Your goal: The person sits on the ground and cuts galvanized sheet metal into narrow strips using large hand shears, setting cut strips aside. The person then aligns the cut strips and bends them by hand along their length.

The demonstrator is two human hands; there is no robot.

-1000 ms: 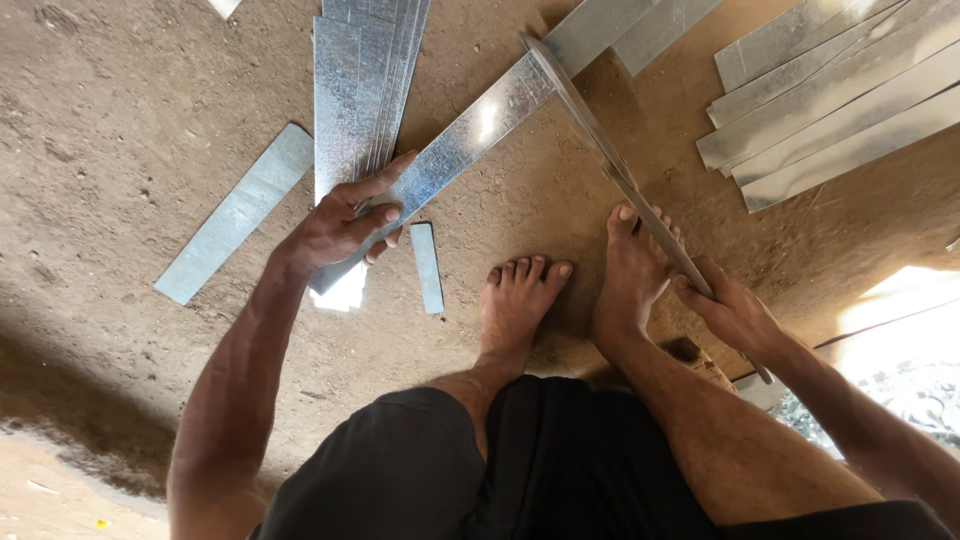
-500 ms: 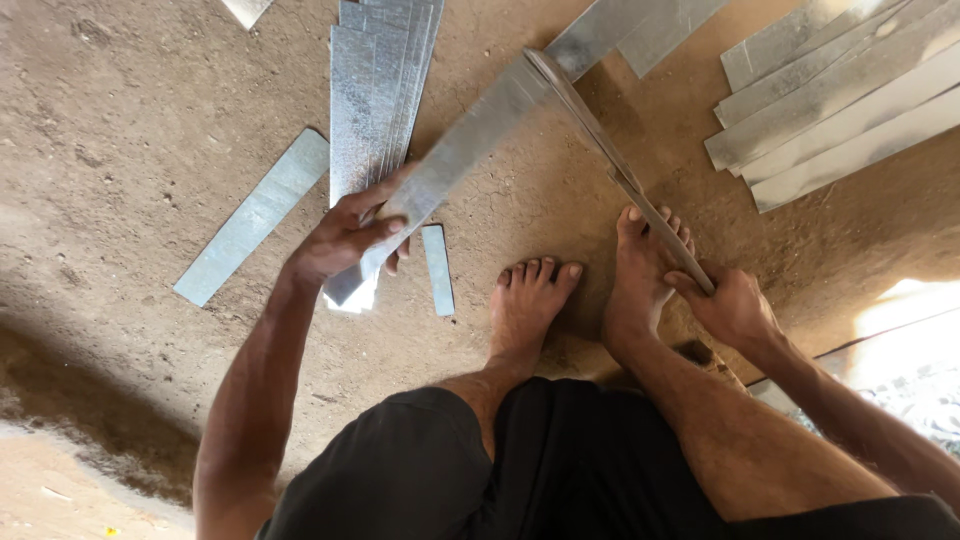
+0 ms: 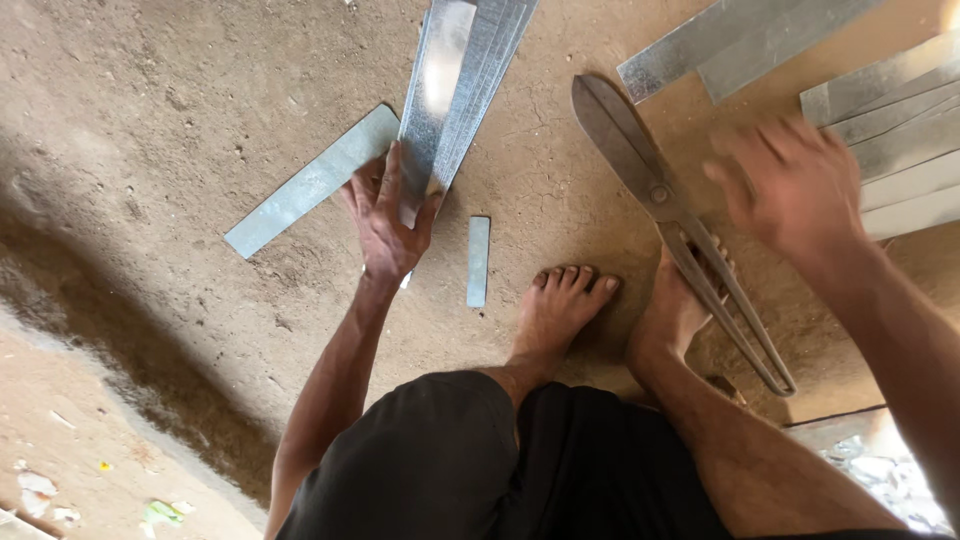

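The right hand point(image 3: 790, 185) is motion-blurred; the strip stack point(image 3: 470, 80) runs off the top edge.
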